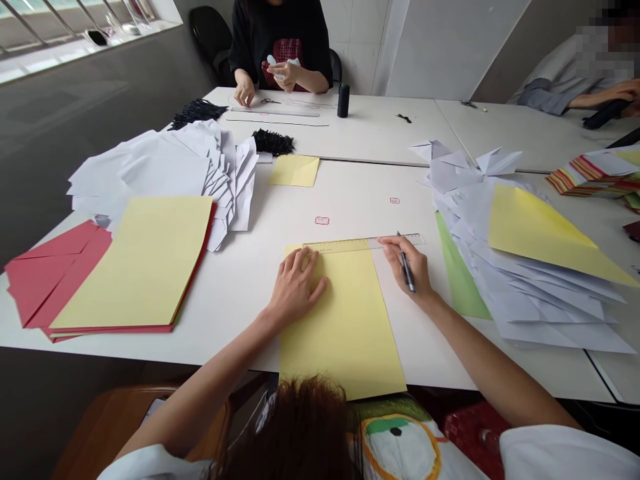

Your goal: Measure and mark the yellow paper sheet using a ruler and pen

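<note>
Along the near edge of the white bench (235, 320), the left hand (295, 287) lies flat, fingers spread, on a pale yellow sheet (345, 333) that overhangs the edge. A clear ruler (395, 241) crosses the sheet's far end. The right hand (407, 263) pinches a black pen (409, 279), fingers narrow around it, upper end at the ruler.

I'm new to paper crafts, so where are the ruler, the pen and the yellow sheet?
Clear ruler (350, 245): head view, its middle.
Dark pen (408, 272): head view, its barrel.
Yellow paper sheet (345, 333): head view, its centre.
</note>
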